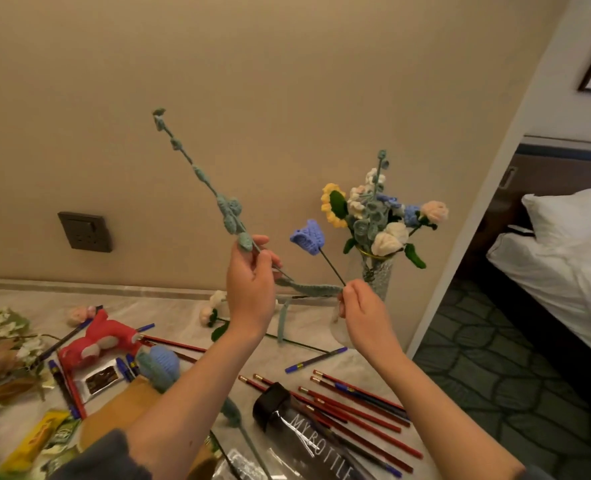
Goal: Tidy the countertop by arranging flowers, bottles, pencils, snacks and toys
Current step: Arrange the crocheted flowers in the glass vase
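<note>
Your left hand [250, 289] is raised above the countertop [176, 313]. Its fingers and thumb are curled round the lower stem of a leafy green sprig [202, 176], which slants up and to the left from your fingertips. Your right hand [363, 317] pinches the thin dark stem of a blue flower [307, 237]. The bloom sits up and left of those fingers, between your two hands. A green leaf [309, 289] stretches from one hand's fingers to the other's. Just behind your right fingers stands the vase [378, 277], holding a bunch of flowers [380, 216]. Below your hands, red pencils [356, 403] and a bottle [297, 431] on its side lie on the countertop. A red toy [103, 341] lies left of your left wrist, and a yellow snack bar [34, 441] lies nearer you.
</note>
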The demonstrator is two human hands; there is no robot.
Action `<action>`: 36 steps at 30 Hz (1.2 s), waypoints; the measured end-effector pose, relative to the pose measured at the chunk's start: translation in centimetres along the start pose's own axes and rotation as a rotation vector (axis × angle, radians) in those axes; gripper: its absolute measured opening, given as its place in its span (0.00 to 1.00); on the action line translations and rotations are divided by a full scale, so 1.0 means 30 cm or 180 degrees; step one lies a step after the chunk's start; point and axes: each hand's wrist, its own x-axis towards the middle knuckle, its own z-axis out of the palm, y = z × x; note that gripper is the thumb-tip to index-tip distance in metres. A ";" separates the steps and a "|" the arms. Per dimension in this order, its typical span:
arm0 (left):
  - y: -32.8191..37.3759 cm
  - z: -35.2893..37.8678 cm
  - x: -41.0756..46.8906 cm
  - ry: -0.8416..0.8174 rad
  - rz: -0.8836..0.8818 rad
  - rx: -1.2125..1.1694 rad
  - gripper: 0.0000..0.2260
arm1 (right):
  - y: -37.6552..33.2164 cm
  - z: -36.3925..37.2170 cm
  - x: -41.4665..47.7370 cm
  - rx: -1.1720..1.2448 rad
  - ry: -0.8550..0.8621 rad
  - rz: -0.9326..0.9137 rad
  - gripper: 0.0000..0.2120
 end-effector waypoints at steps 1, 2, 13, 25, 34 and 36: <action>0.011 0.013 -0.004 0.0060 0.0172 0.0018 0.12 | 0.005 -0.018 0.001 -0.0089 0.0052 -0.0003 0.14; 0.022 0.026 -0.005 0.0089 0.0319 0.0051 0.12 | 0.013 -0.035 0.002 -0.0172 0.0094 0.0021 0.14; 0.083 0.196 -0.037 -0.0510 0.0506 0.0192 0.11 | -0.038 -0.249 0.044 0.1049 0.0772 -0.0122 0.15; 0.078 0.354 0.030 -0.1148 0.0567 0.0376 0.07 | -0.189 -0.540 0.211 0.0721 0.1350 -0.0743 0.08; 0.007 0.402 0.061 -0.1273 0.0232 0.0548 0.08 | -0.104 -0.493 0.323 -0.0135 0.1181 -0.0631 0.12; -0.008 0.415 0.054 -0.1348 0.0166 0.0495 0.09 | -0.086 -0.476 0.338 -0.0141 0.1145 -0.0600 0.13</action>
